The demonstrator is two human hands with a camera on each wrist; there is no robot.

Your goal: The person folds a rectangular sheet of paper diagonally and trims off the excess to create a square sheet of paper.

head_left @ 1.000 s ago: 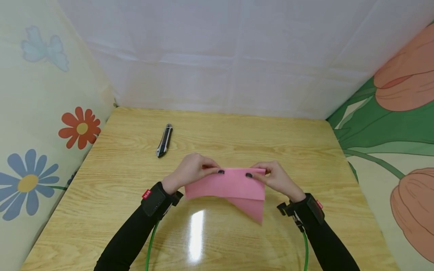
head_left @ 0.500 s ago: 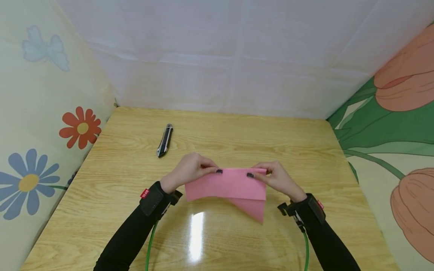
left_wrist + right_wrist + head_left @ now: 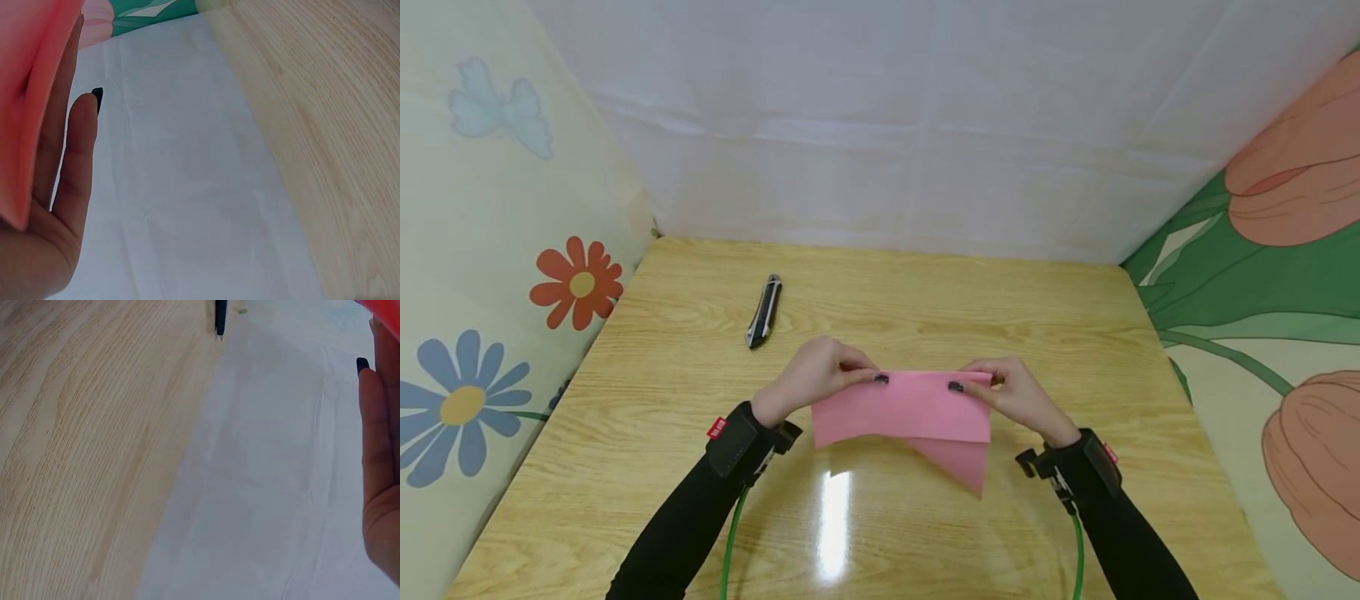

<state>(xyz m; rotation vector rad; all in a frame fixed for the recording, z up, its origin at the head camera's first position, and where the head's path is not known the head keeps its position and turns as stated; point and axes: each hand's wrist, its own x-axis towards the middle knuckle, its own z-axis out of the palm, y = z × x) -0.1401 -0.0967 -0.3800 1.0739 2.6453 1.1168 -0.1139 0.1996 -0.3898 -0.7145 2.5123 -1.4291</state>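
Note:
A folded sheet of pink paper (image 3: 917, 408) is held up over the table by both hands in the head view. The left hand (image 3: 816, 377) pinches its top folded edge left of the middle, thumb in front and fingers behind. Near the top right corner the right hand (image 3: 1013, 396) pinches the same edge in the same way. A pointed flap of the paper hangs below the front layer at the right. In the left wrist view the pink paper (image 3: 28, 94) covers part of the left hand (image 3: 56, 206); the right wrist view has only a corner of it beside the right hand (image 3: 381, 469).
A black and silver utility knife (image 3: 763, 311) lies on the wooden table (image 3: 970, 308), beyond the left hand. White cloth (image 3: 880, 125) hangs at the table's back edge, with flower-printed cloth at both sides. A green cable (image 3: 733, 533) runs from each wrist.
The left hand has slid slightly left along the paper's top edge. The paper has shifted a little to the right with the right hand, which keeps its grip. The knife stays put.

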